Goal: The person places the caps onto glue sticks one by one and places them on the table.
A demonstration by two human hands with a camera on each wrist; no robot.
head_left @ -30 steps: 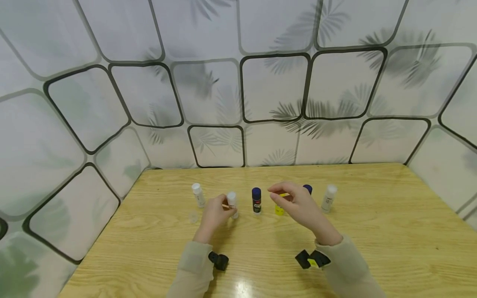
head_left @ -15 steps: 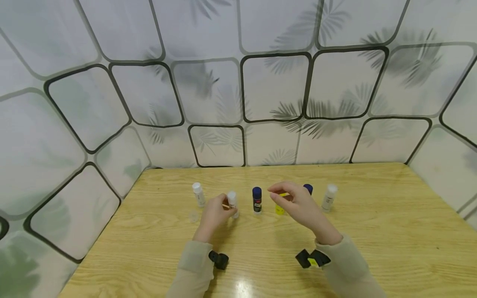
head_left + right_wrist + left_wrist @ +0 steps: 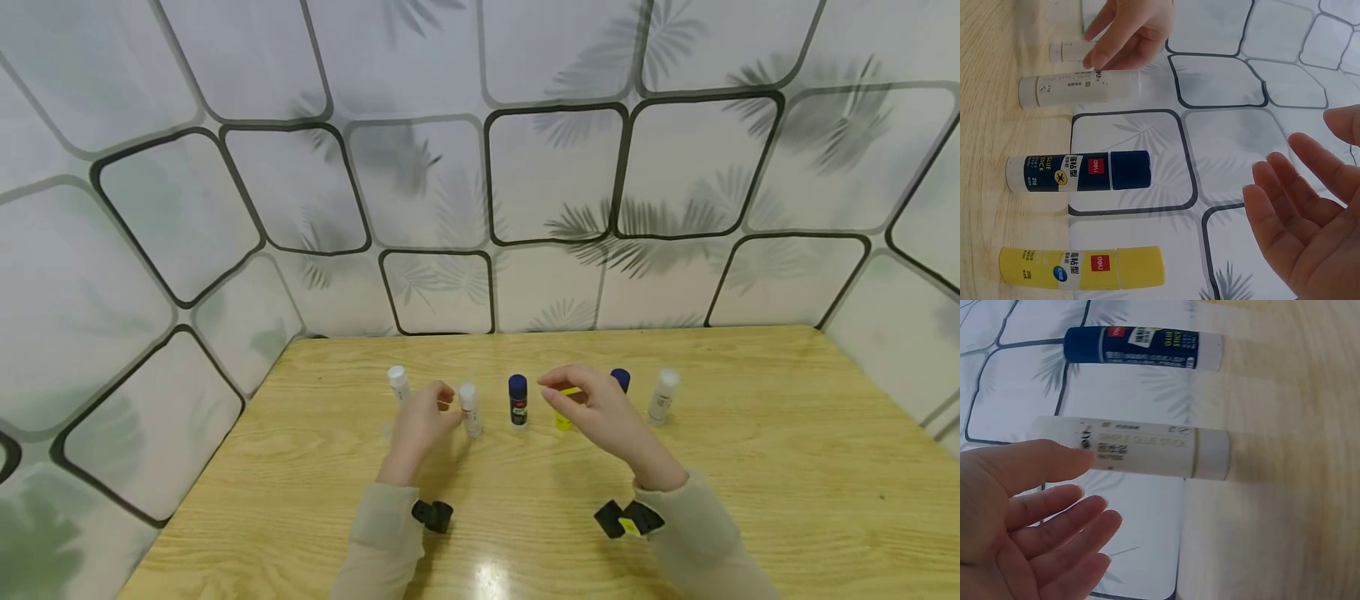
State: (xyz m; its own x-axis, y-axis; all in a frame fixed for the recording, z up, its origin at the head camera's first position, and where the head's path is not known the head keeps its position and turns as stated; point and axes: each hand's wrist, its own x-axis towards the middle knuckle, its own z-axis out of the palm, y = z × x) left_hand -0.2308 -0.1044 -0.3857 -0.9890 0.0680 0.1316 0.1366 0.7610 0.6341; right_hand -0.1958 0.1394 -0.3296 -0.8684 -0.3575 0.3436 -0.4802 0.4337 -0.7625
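Observation:
A white glue stick (image 3: 470,412) stands upright on the table, just right of my left hand (image 3: 420,425). The left fingers are spread loosely, and in the left wrist view the thumb (image 3: 1054,464) overlaps the glue stick's cap end; whether it touches cannot be told. My right hand (image 3: 600,412) hovers with fingers apart and holds nothing. Partly behind it stands a yellow glue stick (image 3: 563,422), seen whole in the right wrist view. Between the hands is a navy glue stick (image 3: 518,404) with a white base.
Another white glue stick (image 3: 398,382) stands at the left, partly behind the left hand. To the right are a second navy-capped stick (image 3: 620,378), mostly hidden, and a white stick (image 3: 663,398). The wooden table (image 3: 780,467) meets a patterned backdrop (image 3: 547,292) behind.
My left hand has let go of the white glue stick and drawn back slightly left, its fingers loosening. The glue stick stays upright in place. My right hand has not visibly moved.

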